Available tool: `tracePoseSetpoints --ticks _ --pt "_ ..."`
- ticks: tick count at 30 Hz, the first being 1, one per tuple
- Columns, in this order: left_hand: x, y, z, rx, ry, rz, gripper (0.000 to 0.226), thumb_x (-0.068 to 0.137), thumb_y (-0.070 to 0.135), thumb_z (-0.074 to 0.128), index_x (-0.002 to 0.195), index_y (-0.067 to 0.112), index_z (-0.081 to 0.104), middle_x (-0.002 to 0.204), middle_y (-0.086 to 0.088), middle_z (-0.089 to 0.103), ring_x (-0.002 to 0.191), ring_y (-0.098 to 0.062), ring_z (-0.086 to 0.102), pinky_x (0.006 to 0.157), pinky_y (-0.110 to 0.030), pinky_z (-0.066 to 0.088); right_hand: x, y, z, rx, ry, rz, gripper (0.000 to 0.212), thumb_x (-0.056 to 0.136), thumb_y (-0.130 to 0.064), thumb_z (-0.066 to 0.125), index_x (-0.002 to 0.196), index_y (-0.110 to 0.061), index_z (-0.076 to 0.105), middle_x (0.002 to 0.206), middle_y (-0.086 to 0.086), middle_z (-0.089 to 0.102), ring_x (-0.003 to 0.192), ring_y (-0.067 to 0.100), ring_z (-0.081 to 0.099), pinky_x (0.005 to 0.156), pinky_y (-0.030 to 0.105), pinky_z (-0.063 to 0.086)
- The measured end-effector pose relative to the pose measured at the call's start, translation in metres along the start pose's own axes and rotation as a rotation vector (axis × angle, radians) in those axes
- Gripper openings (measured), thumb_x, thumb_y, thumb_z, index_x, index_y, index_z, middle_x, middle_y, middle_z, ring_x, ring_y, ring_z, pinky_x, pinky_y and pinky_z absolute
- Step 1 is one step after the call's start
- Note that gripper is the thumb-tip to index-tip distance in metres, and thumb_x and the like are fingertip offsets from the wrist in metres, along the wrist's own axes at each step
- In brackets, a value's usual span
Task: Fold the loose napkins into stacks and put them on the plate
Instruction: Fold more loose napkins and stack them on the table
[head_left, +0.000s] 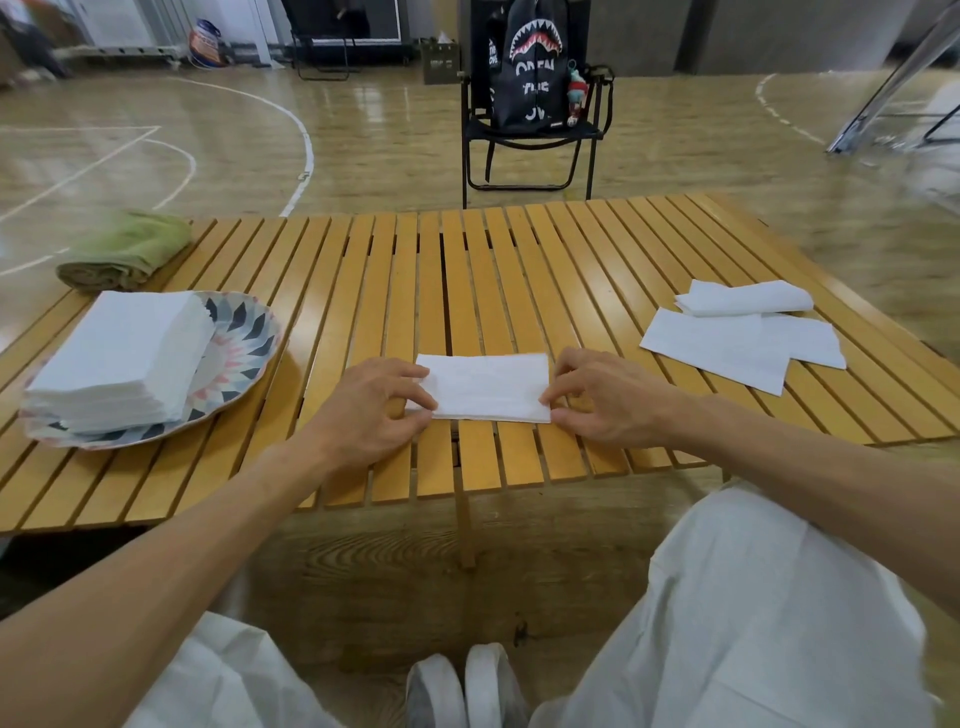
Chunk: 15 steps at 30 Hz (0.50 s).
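A folded white napkin (485, 387) lies flat near the front middle of the slatted wooden table (519, 270), its long edges running left to right. The left hand (374, 410) pinches the napkin's left end, thumb and forefinger curled onto the paper at its near left corner. The right hand (608, 397) pinches the right end the same way, fingertips closed on the near right corner. Both forearms reach in from 6 o'clock.

At 9 o'clock from the napkin sits a patterned plate (244, 332) with grey and pink petal shapes; a thick stack of folded napkins (122, 358) covers its left half. Beyond the plate, at 10 o'clock, a rolled green towel (127, 249) rests on the table's far left corner.

At 2 o'clock, well apart from the hands, lie the loose napkins (743, 338): about 3 sheets, overlapping, one of them loosely folded on the far side.

At 12 o'clock beyond the table stands a black folding chair (530, 145) holding a black backpack (530, 67) printed with shark teeth. The floor is a polished wooden court with white lines.
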<state>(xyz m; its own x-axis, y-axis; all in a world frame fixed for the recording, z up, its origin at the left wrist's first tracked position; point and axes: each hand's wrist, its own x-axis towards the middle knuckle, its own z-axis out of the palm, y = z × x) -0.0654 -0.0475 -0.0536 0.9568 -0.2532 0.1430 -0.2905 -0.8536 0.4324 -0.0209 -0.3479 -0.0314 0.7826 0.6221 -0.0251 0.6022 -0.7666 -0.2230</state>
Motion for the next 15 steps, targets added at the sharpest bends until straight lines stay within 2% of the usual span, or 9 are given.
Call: tracePoseSetpoints --ticks 2,4,6,9,12,15 --pt "0.003 0.003 0.0 0.012 0.051 -0.002 0.01 0.09 0.031 0.068 0.098 0.03 0.073 0.137 0.006 0.056 0.135 -0.013 0.037 0.115 -0.04 0.02 0.003 0.002 0.0 0.022 0.049 0.031 0.028 0.096 -0.039 0.059 0.118 -0.024 0.07 0.108 -0.011 0.049 0.093 0.003 0.048 0.072 0.012 0.034" --pt "0.008 0.007 0.002 0.001 0.079 -0.032 0.013 0.093 0.031 0.063 0.104 0.029 0.07 0.14 0.007 0.053 0.136 -0.013 0.038 0.115 -0.04 0.022 0.008 0.001 0.0 0.028 0.099 0.055 0.029 0.097 -0.039 0.057 0.121 -0.025 0.068 0.111 -0.01 0.051 0.096 0.005 0.052 0.072 0.013 0.035" --pt "0.014 0.013 0.005 -0.022 0.046 -0.045 0.024 0.097 0.029 0.058 0.121 0.029 0.062 0.145 0.007 0.049 0.138 -0.014 0.037 0.116 -0.039 0.024 0.012 -0.003 0.0 0.028 0.118 0.051 0.034 0.098 -0.038 0.056 0.128 -0.024 0.063 0.123 -0.008 0.052 0.11 0.01 0.054 0.085 0.019 0.04" --pt "0.021 0.021 0.011 -0.03 -0.04 -0.032 0.036 0.1 0.027 0.054 0.136 0.027 0.054 0.15 0.008 0.044 0.141 -0.013 0.034 0.117 -0.036 0.022 0.02 -0.009 0.003 -0.023 0.034 0.06 0.045 0.098 -0.04 0.056 0.139 -0.024 0.054 0.142 -0.004 0.047 0.127 0.015 0.047 0.103 0.03 0.037" --pt "0.025 0.023 0.018 -0.005 -0.087 -0.044 0.039 0.099 0.03 0.055 0.138 0.029 0.053 0.151 0.009 0.043 0.141 -0.012 0.032 0.118 -0.037 0.021 0.027 -0.009 0.006 -0.055 -0.022 0.067 0.048 0.098 -0.041 0.054 0.142 -0.022 0.052 0.147 -0.001 0.047 0.133 0.019 0.042 0.11 0.037 0.034" --pt "0.026 0.02 0.024 -0.002 -0.064 -0.048 0.038 0.098 0.03 0.055 0.136 0.028 0.054 0.149 0.009 0.045 0.141 -0.012 0.033 0.118 -0.037 0.022 0.031 -0.006 0.007 -0.051 -0.016 0.07 0.047 0.098 -0.041 0.053 0.142 -0.023 0.051 0.148 -0.001 0.047 0.135 0.019 0.04 0.112 0.039 0.033"
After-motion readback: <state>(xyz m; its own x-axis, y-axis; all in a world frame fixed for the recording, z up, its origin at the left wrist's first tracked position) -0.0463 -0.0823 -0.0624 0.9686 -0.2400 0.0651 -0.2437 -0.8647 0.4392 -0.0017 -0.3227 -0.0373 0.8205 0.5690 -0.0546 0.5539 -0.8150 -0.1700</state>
